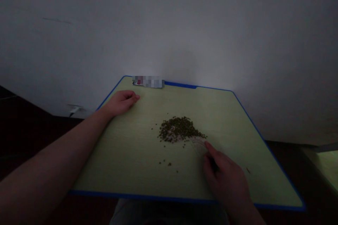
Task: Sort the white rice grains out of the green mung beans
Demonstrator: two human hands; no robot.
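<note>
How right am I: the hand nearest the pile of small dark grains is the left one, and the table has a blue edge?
It's the wrong hand: the head view shows the right hand nearest the pile of small dark grains. The left hand is farther off, by the table's left side. The rest stands: the table has a blue edge.
</note>
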